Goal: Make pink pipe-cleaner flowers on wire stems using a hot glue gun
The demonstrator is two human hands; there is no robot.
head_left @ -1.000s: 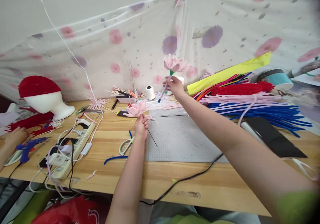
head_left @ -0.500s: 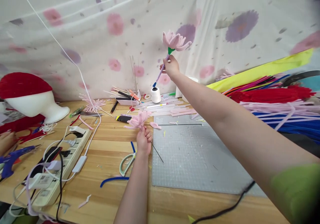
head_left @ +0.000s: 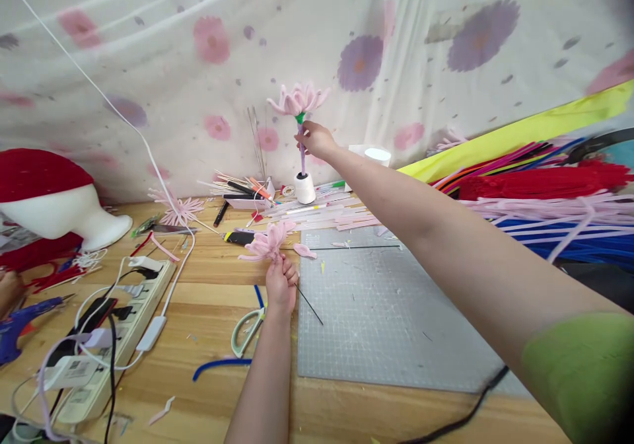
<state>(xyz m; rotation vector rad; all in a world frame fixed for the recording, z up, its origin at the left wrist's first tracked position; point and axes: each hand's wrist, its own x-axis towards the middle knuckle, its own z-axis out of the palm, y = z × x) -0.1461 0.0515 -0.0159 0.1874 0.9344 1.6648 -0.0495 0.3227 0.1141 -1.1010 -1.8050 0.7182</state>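
Flower (head_left: 298,100) pinched by the right hand (head_left: 317,141) has come down, stem (head_left: 302,158) seemingly seated in the white spool (head_left: 304,191) near the worktop's (head_left: 208,318) back edge; the left hand (head_left: 281,282) clutches another bloom (head_left: 270,242).

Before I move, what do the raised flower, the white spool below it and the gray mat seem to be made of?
Raised flower: likely chenille stems, matte; its surface looks fuzzy.
White spool: possibly wound thread, though plastic could look alike; smooth sides, dark top.
Gray mat: probably plastic or vinyl with a dull finish; it is thin, flat and grid-printed.
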